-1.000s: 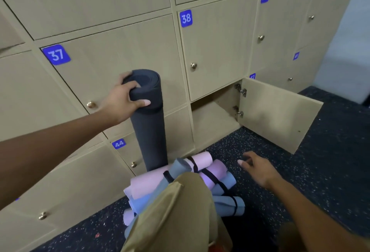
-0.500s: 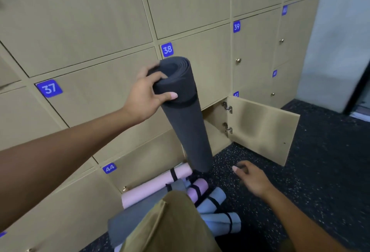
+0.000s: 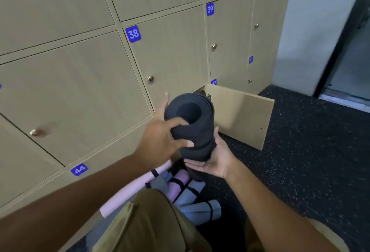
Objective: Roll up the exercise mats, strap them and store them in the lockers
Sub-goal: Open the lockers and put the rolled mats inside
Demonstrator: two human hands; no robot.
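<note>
A dark grey rolled mat (image 3: 190, 123) with a dark strap round it is held upright and tilted, its open end facing me, in front of the lockers. My left hand (image 3: 160, 141) grips it near the top, fingers curled round the roll. Under and beside the roll's lower part lies my right hand (image 3: 216, 159), palm up with straight fingers, thumb up along the side. Just behind the mat, a bottom locker's door (image 3: 240, 115) stands open; the roll hides the locker's inside.
On the dark speckled floor (image 3: 300, 161) below my hands lies a pile of strapped rolled mats: pink (image 3: 130, 191), purple (image 3: 178, 187), blue (image 3: 200, 209). My khaki-clad knee (image 3: 152, 221) covers part of it. Shut lockers such as 38 (image 3: 176, 55) fill the wall. A doorway (image 3: 350, 51) opens at the right.
My left hand has brought the dark mat down and rightward, toward the open locker. My right hand has risen from near the floor to support the roll from below.
</note>
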